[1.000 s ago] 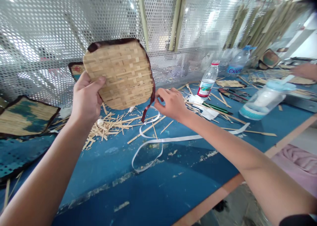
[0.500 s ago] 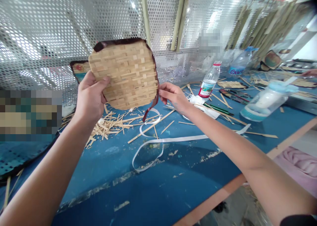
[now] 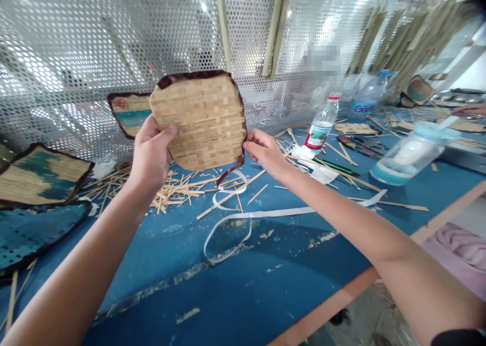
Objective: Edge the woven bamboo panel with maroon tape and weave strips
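A woven bamboo panel (image 3: 205,121) with rounded corners is held upright above the table. My left hand (image 3: 154,146) is closed on its left edge, thumb across the front. Dark brown ribbon (image 3: 197,76) covers the top and right edges; the lower-left rim looks bare. At the lower right edge my right hand (image 3: 261,148) pinches the ribbon against the rim with thumb and fingertips. Below that hand the ribbon's loose tail (image 3: 230,171) hangs, close to a curled white strip (image 3: 228,234) lying on the table.
Bamboo slivers (image 3: 182,191) lie behind the panel on the blue table (image 3: 212,295). Painted woven panels (image 3: 41,176) stand at left. A red-capped bottle (image 3: 322,123), green pencils (image 3: 336,167) and a clear blue-lidded jar (image 3: 410,156) are at right. Another person's hand (image 3: 473,109) shows far right. A perforated metal screen (image 3: 170,27) rises behind.
The panel and my left hand have moved slightly right and down, uncovering more of the painted panel behind. My right hand has stayed at the edge, still pinching.
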A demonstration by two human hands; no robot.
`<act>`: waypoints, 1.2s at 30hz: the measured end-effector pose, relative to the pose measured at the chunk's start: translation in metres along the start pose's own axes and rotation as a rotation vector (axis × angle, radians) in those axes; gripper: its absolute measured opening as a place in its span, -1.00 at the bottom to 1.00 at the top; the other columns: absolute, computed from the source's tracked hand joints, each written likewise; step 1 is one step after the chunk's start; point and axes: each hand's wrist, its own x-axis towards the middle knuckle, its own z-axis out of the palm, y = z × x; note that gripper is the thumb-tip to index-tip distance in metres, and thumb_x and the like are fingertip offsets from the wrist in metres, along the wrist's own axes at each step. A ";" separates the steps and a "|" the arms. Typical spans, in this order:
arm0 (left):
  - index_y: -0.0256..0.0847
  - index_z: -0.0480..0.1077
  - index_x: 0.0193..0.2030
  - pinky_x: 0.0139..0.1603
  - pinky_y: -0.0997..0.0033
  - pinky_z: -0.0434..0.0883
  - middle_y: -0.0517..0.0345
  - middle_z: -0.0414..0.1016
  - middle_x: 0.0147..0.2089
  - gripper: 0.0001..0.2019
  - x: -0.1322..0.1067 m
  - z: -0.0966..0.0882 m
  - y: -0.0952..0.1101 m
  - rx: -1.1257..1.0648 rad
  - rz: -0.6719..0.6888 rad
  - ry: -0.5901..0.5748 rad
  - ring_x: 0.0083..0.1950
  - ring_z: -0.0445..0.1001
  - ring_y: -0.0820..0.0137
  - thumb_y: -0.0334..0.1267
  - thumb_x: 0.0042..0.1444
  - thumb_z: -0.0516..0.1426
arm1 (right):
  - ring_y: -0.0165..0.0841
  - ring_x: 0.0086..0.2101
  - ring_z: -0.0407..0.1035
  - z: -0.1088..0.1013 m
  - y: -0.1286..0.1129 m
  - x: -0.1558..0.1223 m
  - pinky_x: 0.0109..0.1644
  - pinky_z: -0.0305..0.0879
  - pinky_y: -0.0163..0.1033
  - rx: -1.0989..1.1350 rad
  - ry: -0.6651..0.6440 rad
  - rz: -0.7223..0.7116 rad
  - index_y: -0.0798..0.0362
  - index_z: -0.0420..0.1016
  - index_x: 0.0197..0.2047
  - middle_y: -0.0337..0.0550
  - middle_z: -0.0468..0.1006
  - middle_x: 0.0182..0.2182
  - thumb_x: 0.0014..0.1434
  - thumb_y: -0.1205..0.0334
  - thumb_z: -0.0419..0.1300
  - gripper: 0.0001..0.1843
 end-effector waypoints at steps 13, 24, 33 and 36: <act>-0.17 0.42 -0.25 0.21 -0.11 0.47 0.09 0.64 -0.11 -0.80 0.008 -0.007 0.002 -0.110 -0.029 0.077 0.14 0.54 0.12 -0.40 -0.02 0.30 | -0.49 -0.54 0.24 0.001 0.004 -0.007 -0.51 0.18 -0.34 -0.002 -0.076 0.020 0.01 0.44 -0.27 -0.33 0.40 -0.53 0.18 -0.17 0.28 -0.60; -0.20 0.45 -0.22 0.26 -0.08 0.43 0.09 0.64 -0.12 -0.81 0.005 -0.003 0.005 -0.133 -0.044 0.086 0.14 0.54 0.15 -0.45 0.01 0.28 | -0.45 -0.52 0.14 0.002 0.020 -0.010 -0.41 0.03 -0.29 -0.353 0.013 -0.093 0.00 0.23 -0.43 -0.36 0.26 -0.57 0.27 -0.08 0.18 -0.61; -0.20 0.44 -0.19 0.23 -0.01 0.46 0.05 0.65 -0.10 -0.80 -0.004 0.004 -0.005 -0.106 -0.067 0.078 0.16 0.53 0.14 -0.41 0.03 0.29 | -0.33 -0.38 0.38 0.003 0.025 -0.019 -0.15 -0.02 -0.16 -1.273 0.061 -0.485 0.03 0.36 -0.33 -0.19 0.55 -0.43 0.45 0.18 -0.04 -0.69; -0.20 0.44 -0.18 0.24 0.00 0.46 0.04 0.64 -0.08 -0.79 -0.006 0.006 -0.007 -0.110 -0.047 0.092 0.15 0.53 0.15 -0.40 0.02 0.29 | -0.32 -0.36 0.42 0.006 0.023 -0.021 -0.14 -0.04 -0.15 -1.347 0.040 -0.522 0.05 0.40 -0.30 -0.17 0.60 -0.38 0.49 0.16 -0.08 -0.63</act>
